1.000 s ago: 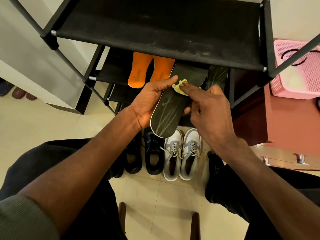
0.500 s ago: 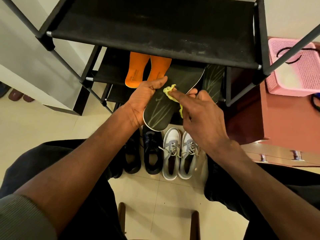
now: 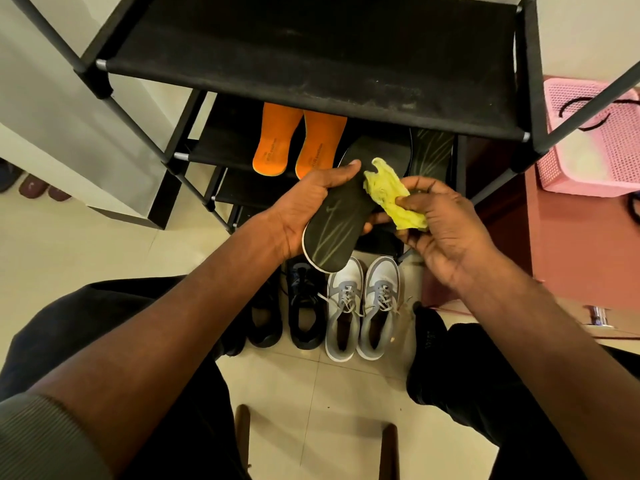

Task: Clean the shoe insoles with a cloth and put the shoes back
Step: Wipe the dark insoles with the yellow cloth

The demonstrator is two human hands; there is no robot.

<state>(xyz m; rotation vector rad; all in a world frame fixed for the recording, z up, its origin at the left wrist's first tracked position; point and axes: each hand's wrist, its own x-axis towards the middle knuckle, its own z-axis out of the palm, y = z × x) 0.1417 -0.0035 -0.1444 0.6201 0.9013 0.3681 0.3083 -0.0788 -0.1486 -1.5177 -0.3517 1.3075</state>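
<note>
Black insole (image 3: 341, 216), faint pale streaks; white-edged

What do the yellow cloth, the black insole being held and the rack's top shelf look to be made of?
Yellow cloth: thin, soft fabric, matte; it crumples into loose folds in the right hand.
Black insole: probably foam with a matte printed top; pale rim at the heel, held in the left hand.
Top shelf: seemingly black fabric stretched between poles, dusty.

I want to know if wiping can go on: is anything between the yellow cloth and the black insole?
Nothing visible does. The right hand pinches the yellow cloth beside the black insole, which the left hand holds up with its top face bare.
</note>
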